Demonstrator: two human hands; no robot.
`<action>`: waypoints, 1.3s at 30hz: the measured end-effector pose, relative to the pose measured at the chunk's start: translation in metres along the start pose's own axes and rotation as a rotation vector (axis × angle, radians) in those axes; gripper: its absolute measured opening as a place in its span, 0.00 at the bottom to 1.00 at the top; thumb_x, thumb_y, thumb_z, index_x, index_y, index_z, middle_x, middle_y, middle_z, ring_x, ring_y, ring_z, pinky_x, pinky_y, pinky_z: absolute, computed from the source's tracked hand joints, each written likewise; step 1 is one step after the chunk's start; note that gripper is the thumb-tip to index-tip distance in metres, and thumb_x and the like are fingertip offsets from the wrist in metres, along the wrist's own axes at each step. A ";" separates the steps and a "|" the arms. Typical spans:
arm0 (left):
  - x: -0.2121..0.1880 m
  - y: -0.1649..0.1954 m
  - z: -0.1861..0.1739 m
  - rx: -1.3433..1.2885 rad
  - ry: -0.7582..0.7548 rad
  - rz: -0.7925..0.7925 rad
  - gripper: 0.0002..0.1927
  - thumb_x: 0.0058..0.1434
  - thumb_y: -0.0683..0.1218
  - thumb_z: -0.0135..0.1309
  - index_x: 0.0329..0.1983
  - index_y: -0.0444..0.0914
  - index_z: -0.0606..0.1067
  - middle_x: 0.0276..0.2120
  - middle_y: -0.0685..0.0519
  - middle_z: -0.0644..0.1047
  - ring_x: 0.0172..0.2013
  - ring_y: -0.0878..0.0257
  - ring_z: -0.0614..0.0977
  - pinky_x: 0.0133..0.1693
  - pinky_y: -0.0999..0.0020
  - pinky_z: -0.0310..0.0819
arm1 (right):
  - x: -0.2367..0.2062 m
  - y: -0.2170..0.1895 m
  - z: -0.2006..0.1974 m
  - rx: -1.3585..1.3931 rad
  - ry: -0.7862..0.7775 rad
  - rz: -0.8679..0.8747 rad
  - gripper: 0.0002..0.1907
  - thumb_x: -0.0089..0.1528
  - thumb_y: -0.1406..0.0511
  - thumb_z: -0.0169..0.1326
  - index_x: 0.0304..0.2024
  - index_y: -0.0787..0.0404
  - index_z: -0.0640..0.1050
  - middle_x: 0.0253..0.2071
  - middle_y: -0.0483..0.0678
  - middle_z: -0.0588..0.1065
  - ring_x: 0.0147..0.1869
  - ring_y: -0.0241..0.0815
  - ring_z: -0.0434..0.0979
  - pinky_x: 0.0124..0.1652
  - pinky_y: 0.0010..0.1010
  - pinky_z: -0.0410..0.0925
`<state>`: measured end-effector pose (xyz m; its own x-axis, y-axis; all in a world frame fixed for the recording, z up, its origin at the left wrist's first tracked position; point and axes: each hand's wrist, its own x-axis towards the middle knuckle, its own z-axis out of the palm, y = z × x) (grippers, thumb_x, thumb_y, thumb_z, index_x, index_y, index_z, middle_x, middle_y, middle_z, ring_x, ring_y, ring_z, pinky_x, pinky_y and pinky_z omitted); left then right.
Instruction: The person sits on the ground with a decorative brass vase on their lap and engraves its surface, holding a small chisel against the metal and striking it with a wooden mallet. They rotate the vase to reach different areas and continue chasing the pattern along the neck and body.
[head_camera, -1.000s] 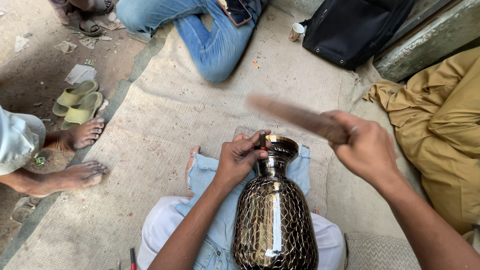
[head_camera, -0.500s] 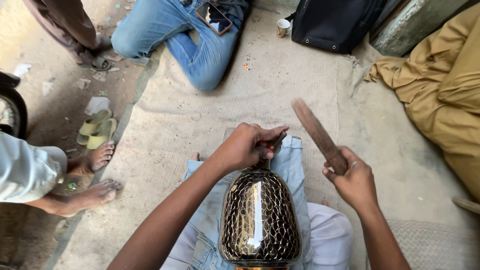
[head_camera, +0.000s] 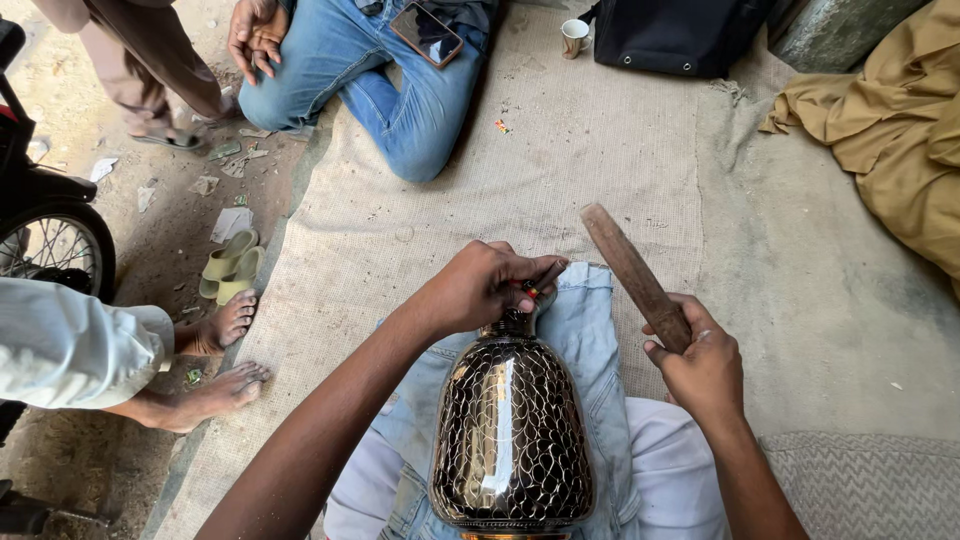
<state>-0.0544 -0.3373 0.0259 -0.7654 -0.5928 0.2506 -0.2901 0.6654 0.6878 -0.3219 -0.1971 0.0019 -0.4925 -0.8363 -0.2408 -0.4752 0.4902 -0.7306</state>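
Observation:
A shiny dark metal vase (head_camera: 512, 430) with a net-like engraved pattern lies on a pale denim cloth (head_camera: 590, 320) over my lap, neck pointing away from me. My left hand (head_camera: 480, 285) is closed at the vase's neck, gripping a thin chisel-like tool (head_camera: 545, 278) whose tip rests on the metal. My right hand (head_camera: 700, 365) holds a brown wooden stick (head_camera: 632, 272) by its lower end, raised and slanting up to the left, just right of the vase.
A person in blue jeans (head_camera: 385, 80) sits ahead on the burlap mat (head_camera: 560, 160) with a phone (head_camera: 427, 33) on the thigh. Another person's bare feet (head_camera: 215, 360) and green sandals (head_camera: 230, 265) are at left. A black bag (head_camera: 680, 35), small cup (head_camera: 575, 37), tan cloth (head_camera: 890, 130), motorbike wheel (head_camera: 45, 245).
The wooden stick swung from high and level down and back, now held upright right of the vase. My view shifted, and my left hand stayed at the vase's neck.

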 end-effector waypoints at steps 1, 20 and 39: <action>0.000 0.000 0.001 0.011 -0.011 -0.017 0.32 0.52 0.44 0.67 0.63 0.45 0.75 0.35 0.49 0.83 0.35 0.56 0.83 0.41 0.61 0.78 | 0.000 0.001 0.001 0.061 -0.006 -0.010 0.25 0.56 0.72 0.62 0.56 0.51 0.77 0.39 0.40 0.83 0.30 0.44 0.80 0.27 0.37 0.70; -0.016 0.017 -0.002 0.040 0.186 -0.120 0.30 0.48 0.42 0.68 0.57 0.43 0.78 0.37 0.47 0.83 0.36 0.54 0.84 0.43 0.60 0.77 | 0.016 -0.015 0.003 -0.202 -0.094 -0.030 0.21 0.58 0.68 0.64 0.53 0.47 0.79 0.31 0.43 0.81 0.36 0.39 0.80 0.43 0.38 0.71; -0.029 0.028 0.002 -0.051 0.312 -0.317 0.30 0.52 0.42 0.67 0.60 0.44 0.77 0.34 0.48 0.82 0.33 0.60 0.80 0.41 0.63 0.77 | 0.031 -0.070 -0.019 -0.675 -0.210 -0.164 0.20 0.62 0.67 0.58 0.54 0.38 0.80 0.23 0.43 0.78 0.26 0.40 0.75 0.32 0.38 0.66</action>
<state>-0.0411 -0.3007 0.0365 -0.4312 -0.8774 0.2101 -0.4480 0.4104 0.7943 -0.3181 -0.2529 0.0572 -0.2585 -0.9083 -0.3289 -0.9107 0.3427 -0.2306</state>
